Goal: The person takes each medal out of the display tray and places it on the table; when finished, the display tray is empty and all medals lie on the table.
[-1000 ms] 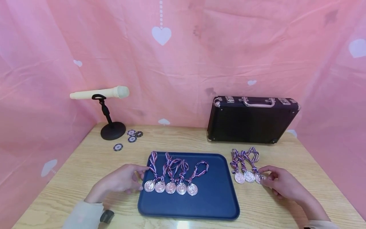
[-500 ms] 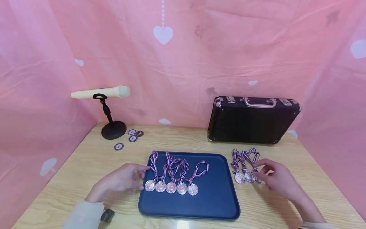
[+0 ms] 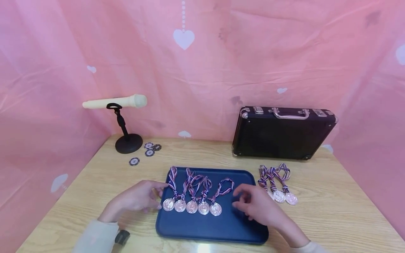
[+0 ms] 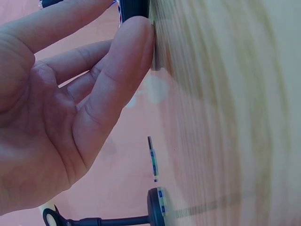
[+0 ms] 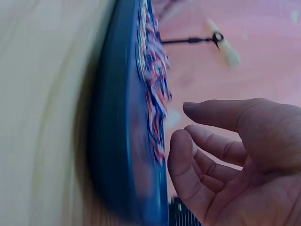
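My left hand (image 3: 139, 196) is at the left rim of the dark blue tray (image 3: 190, 230), its thumb and index fingertips touching or very near the edge. In the left wrist view that hand (image 4: 80, 89) has bent, relaxed fingers beside the tray's end. Over the tray's right part hovers my right hand (image 3: 261, 205), fingers loosely curved around nothing; the right wrist view shows the same hand (image 5: 230, 155) apart from the ribbons. A row of several medals (image 3: 192, 207) with striped ribbons lies on the tray. Right of it lie three more medals (image 3: 279, 196), the leftmost partly hidden by my right hand.
A black briefcase (image 3: 284, 137) with a silver handle stands at the back right. At the back left, a white microphone (image 3: 117, 102) rests on a black stand (image 3: 128, 143), with several poker chips (image 3: 134, 161) near its base. Pink cloth surrounds the wooden table (image 3: 95, 186).
My right hand has left the three medals on the table and moved left over the tray, holding nothing. The left hand stays at the tray's rim. The head view has shifted slightly.
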{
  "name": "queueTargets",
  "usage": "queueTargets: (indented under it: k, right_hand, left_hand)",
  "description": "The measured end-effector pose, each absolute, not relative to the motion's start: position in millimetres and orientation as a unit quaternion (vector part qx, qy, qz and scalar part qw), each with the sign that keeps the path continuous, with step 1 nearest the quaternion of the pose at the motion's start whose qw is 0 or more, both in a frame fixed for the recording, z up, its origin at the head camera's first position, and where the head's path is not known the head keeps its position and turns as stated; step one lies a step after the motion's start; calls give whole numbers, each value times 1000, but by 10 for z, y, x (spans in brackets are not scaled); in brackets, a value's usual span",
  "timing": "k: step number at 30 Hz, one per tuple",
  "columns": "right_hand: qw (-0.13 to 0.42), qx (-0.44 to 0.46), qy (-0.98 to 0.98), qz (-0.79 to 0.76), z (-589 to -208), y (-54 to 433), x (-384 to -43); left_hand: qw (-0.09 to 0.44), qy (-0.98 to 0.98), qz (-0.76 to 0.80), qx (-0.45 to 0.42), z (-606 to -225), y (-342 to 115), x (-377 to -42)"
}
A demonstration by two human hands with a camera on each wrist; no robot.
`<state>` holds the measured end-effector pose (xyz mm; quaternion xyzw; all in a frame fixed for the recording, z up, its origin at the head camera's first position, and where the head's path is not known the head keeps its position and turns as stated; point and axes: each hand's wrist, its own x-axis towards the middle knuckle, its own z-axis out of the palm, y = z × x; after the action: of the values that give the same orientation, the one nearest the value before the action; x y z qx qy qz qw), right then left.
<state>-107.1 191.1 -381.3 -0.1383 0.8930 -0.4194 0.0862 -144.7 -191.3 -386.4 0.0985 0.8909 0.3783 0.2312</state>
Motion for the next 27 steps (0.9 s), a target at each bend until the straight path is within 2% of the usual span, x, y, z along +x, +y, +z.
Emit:
queueTargets:
  k: [8, 13, 20, 27]
  right_hand:
    - [125, -138, 899, -397, -3889, 1551, -1051]
    - [106, -113, 924, -351, -3935, 1418, -1038]
    - [65, -124, 949, -282, -3963, 1331, -1063]
    - [77, -111, 949, -285, -3956, 1370, -1066]
  left_hand:
    - [229, 894, 374, 93, -3851, -1892, -1451]
    - [232, 895, 373, 80, -3856, -1879, -1451]
    - [229, 895, 374, 85, -3861, -1891, -1440]
    - [229, 894, 377, 85, -3862, -1895, -1448]
